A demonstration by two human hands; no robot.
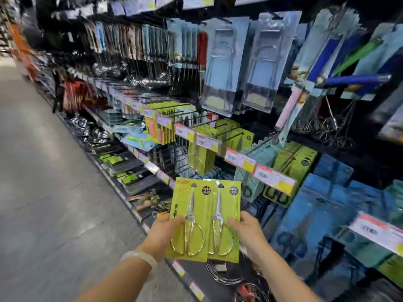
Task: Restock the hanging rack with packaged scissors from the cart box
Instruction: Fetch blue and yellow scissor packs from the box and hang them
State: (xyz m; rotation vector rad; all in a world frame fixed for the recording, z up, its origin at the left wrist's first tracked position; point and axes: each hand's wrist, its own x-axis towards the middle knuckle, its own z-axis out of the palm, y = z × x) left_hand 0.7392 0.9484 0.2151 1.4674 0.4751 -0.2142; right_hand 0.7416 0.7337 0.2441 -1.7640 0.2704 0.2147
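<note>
The left hand (pixel 162 231) and right hand (pixel 247 231) each pinch one green card pack of shiny metal scissors (pixel 189 219), held below the black hooks (pixel 231 131). Slide one hole on at a time; I think those greenish packs match.

Two green scissors packs (pixel 189 216) (pixel 224 219), two hands (pixel 160 233) (pixel 248 231), one wristband (pixel 139 258).

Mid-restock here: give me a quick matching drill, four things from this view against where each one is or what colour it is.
Things:
1. left hand
2. right hand
3. wristband
4. price tags

Descriptions:
A. white, on the left wrist
B. along the shelf rail
C. grips the right scissors pack
D. grips the left scissors pack

Pairs: 1-D, 2-C, 3-A, 4-B
</note>
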